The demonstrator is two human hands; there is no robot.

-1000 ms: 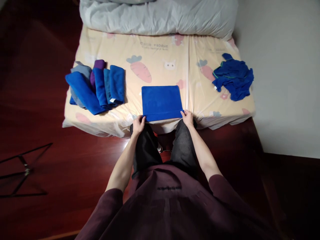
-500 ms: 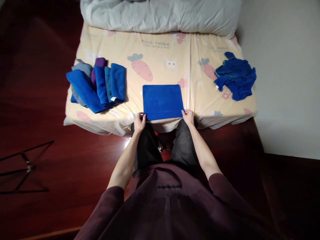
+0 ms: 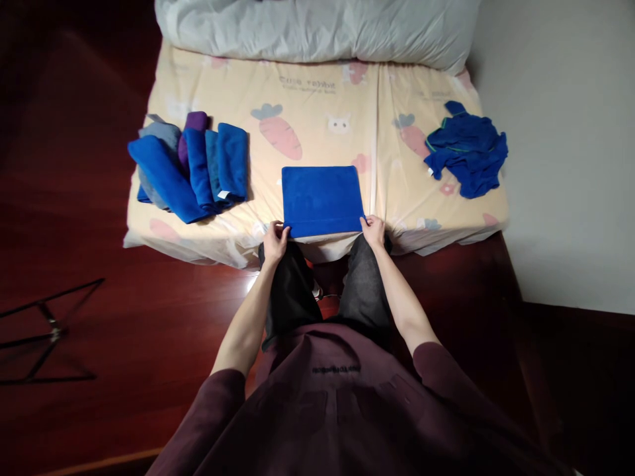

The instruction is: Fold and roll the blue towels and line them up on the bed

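Head view, looking down over your torso. Your left hand [image 3: 275,240] pinches the near left corner of the blue cloth [image 3: 321,199], fingers closed on the hem with the thumb on top. Your right hand [image 3: 373,231] grips the near right corner in the same way, closed on the fabric. Both grips sit at the near edge of the bed [image 3: 317,112], just above your knees.

The blue cloth lies flat as a neat rectangle at the 6 o'clock edge of the bed, its near hem held between your two hands and its far edge pointing toward 12 o'clock. From here you cannot tell how many layers it has.

At 9 o'clock from the cloth, well apart from it, a row of folded towels [image 3: 191,168] lies side by side on the bed: several blue, one grey, one purple, some overlapping. At 2 o'clock from the cloth, near the bed's right edge, rests a crumpled heap of blue cloths [image 3: 467,155]. The sheet is pale yellow with carrot prints. A grey quilt [image 3: 317,30] is bunched across the bed at 12 o'clock.

Dark red wooden floor [image 3: 99,251] surrounds the bed; a thin black metal frame [image 3: 47,330] lies on it at 8 o'clock. A pale wall [image 3: 565,145] stands at 3 o'clock.
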